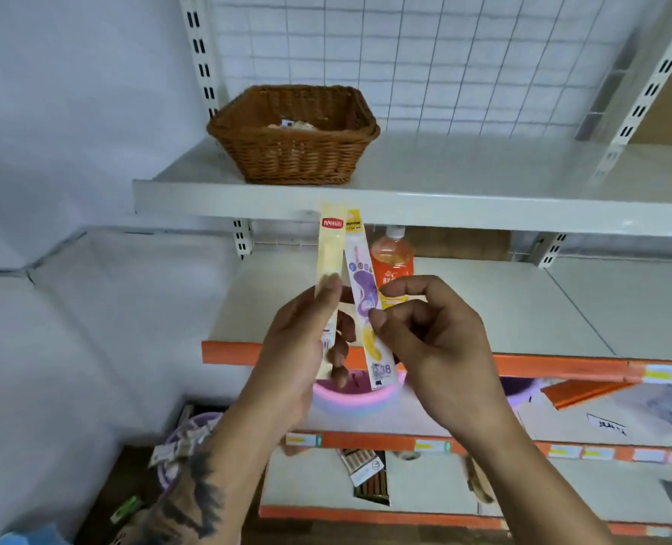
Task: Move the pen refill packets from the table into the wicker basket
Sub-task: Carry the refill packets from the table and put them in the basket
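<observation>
My left hand (306,340) grips a long pale-yellow refill packet (329,253) with a red label, held upright. Beside it, my right hand (428,340) pinches a second packet (360,277), printed in purple and yellow, between thumb and forefinger. Both packets stand in front of the shelf edge, their tops close together. The brown wicker basket (293,151) sits on the upper white shelf (464,171), above and slightly left of the packets. Something pale lies inside the basket, mostly hidden by its rim.
An orange drink bottle (391,253) stands on the middle shelf right behind the packets. A pink tub (350,399) sits below my hands. A white wire grid (444,53) backs the top shelf. Loose packets and a purple bin (184,438) lie at lower left.
</observation>
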### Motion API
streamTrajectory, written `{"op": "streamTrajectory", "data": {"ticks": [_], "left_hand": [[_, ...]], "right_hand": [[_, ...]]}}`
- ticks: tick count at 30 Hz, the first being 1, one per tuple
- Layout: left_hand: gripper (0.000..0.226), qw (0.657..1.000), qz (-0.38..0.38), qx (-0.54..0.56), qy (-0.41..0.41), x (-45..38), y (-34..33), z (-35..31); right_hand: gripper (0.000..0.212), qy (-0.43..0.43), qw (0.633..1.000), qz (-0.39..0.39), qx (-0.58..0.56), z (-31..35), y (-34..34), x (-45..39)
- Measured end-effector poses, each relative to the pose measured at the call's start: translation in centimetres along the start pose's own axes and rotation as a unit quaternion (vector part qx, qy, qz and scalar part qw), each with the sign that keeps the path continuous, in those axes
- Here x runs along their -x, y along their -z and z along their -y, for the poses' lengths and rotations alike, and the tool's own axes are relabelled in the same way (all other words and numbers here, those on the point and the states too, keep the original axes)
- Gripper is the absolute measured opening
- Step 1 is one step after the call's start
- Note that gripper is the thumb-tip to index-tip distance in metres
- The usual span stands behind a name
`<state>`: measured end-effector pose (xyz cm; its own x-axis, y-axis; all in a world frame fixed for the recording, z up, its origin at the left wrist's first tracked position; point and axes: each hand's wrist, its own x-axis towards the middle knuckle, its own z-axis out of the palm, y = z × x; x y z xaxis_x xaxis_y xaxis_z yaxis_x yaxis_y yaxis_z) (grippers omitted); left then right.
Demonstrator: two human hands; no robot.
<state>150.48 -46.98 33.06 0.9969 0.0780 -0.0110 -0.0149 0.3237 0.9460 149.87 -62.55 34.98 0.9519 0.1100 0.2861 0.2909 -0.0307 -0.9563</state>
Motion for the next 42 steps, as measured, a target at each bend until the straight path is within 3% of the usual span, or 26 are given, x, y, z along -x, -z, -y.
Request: {"op": "streamTrajectory", "data": {"ticks": [7, 13, 17, 22, 26, 30, 32, 37, 42], "left_hand": [[0.025, 0.999, -0.035, 0.026, -0.032, -0.9, 1.8, -4.2], [0.032, 0.996, -0.062, 0.045, -0.046, -2.4, 2.9, -6.6], [0.035, 0.995, -0.070, 0.053, -0.045, -3.1, 3.4, -7.0], [0.030, 0.996, -0.069, 0.046, -0.037, -3.5, 4.2, -6.6], [0.032, 0.996, -0.077, 0.026, -0.024, -3.8, 4.9, -6.1], [0.038, 0.998, -0.067, 0.017, -0.005, -3.9, 4.8, -6.0], [0.046, 0.998, -0.063, 0.020, 0.011, -3.9, 4.7, -6.0], [0.064, 0.995, -0.039, 0.076, 0.050, -4.6, 4.5, -6.0], [0.036, 0.996, -0.050, 0.079, 0.012, -4.2, 3.0, -7.0]], "right_hand": [[0.015, 0.137, 0.989, -0.018, 0.057, 9.4, -1.1, -8.4], [0.011, 0.107, 0.967, 0.002, 0.231, 12.8, -4.7, -21.8], [0.005, 0.024, 0.915, 0.040, 0.401, 11.4, -7.5, -27.2], [0.018, -0.010, 0.803, 0.130, 0.582, 10.5, -10.1, -28.1], [0.036, -0.038, 0.780, 0.157, 0.605, 10.1, -10.5, -28.1], [0.016, -0.033, 0.760, 0.169, 0.626, 10.1, -10.2, -27.9], [0.012, -0.002, 0.763, 0.156, 0.627, 10.4, -9.7, -27.8], [0.015, 0.094, 0.865, 0.067, 0.488, 12.3, -7.3, -25.9], [0.011, 0.200, 0.924, 0.041, 0.323, 12.4, -4.8, -18.2]]}}
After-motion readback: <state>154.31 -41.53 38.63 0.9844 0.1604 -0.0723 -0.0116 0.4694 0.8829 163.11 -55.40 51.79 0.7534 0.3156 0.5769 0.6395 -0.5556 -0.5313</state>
